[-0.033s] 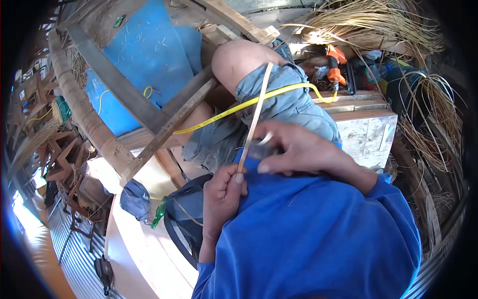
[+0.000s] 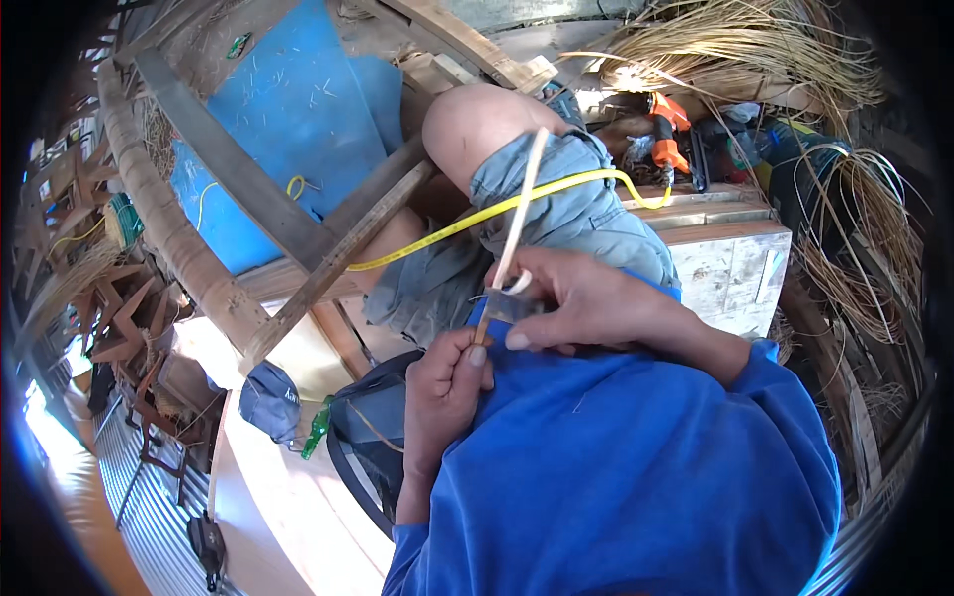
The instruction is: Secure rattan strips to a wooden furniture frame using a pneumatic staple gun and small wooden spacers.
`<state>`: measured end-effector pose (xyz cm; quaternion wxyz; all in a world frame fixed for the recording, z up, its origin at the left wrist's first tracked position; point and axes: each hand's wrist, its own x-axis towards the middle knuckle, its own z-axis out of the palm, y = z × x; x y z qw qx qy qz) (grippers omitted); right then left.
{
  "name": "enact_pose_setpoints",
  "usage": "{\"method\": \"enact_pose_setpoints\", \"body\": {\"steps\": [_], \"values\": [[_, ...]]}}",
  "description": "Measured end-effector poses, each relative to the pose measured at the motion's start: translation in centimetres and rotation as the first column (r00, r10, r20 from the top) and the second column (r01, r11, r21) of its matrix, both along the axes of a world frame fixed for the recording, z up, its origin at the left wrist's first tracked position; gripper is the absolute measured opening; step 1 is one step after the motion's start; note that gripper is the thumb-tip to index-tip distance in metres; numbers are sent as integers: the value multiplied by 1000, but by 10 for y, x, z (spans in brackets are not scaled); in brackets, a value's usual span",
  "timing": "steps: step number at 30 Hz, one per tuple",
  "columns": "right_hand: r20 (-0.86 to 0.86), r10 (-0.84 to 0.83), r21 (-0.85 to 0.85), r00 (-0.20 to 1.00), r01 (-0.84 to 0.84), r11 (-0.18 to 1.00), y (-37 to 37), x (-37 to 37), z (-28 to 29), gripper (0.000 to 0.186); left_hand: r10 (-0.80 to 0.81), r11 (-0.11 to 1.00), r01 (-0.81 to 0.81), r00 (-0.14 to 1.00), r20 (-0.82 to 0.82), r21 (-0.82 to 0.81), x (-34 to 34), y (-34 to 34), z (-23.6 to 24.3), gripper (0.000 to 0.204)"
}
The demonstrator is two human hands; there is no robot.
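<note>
My left hand [image 2: 445,382] is closed on the lower end of a pale cane strip [image 2: 521,209], thumb laid along it. The strip slants up over the lap and across a yellow hose [image 2: 452,230]. My right hand [image 2: 596,303] pinches a small flat grey blade [image 2: 507,306], which lies against the strip just above the left fingers. A pale curl stands between the right fingers and the blade. The right fingertips are partly hidden behind the blade and strip.
A wooden frame [image 2: 224,149] and blue sheet [image 2: 288,119] lie ahead to the left. At the right are an orange-and-black air tool [image 2: 668,134], a wooden box [image 2: 730,278] and bundled cane strands [image 2: 745,50]. A dark bag [image 2: 373,417] and cap [image 2: 270,400] sit left.
The right hand is no longer blurred, and the blade now shows pressed to the strip near the left fingers. The strip's upper part has shifted slightly right.
</note>
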<state>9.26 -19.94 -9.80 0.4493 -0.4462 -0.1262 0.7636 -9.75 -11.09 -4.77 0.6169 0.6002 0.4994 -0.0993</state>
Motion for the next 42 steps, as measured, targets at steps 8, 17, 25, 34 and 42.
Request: {"method": "enact_pose_setpoints", "body": {"steps": [8, 17, 25, 34, 42], "values": [[-56, -54, 69, 997, 58, 996, 7, -16, -5, 31, -127, 984, 138, 987, -98, 116, 24, 11, -6, 14], [-228, -179, 76, 957, 201, 977, -1, -22, -12, 26, -198, 943, 211, 977, -76, 258, 19, -3, 13, 13], [-254, -176, 14, 951, 185, 983, -4, -20, -20, 27, -173, 947, 197, 978, -113, 254, 12, -7, 22, 10], [-335, -296, -9, 894, 312, 950, -6, -15, -21, 29, -126, 972, 151, 981, -145, 180, -13, -10, 33, 8], [-304, -242, 29, 921, 263, 964, -1, -17, -14, 28, -159, 965, 186, 976, -152, 185, -23, -3, 47, 7]]}}
